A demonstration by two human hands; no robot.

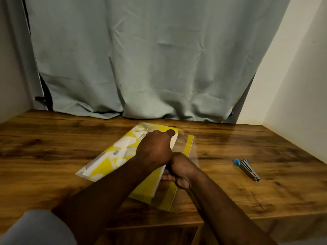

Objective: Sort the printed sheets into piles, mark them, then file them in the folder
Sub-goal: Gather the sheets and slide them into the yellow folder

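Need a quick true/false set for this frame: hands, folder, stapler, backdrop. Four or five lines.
1. The left hand and the right hand are both on the yellow folder. True.
2. The stapler lies to the left of the folder. False: it lies to the right, apart from it.
3. A curtain hangs behind the desk. True.
4. The right hand holds the stapler. False: it grips the folder's edge, and the stapler lies untouched on the desk.
5. The folder stands upright against the curtain. False: it lies flat on the desk.
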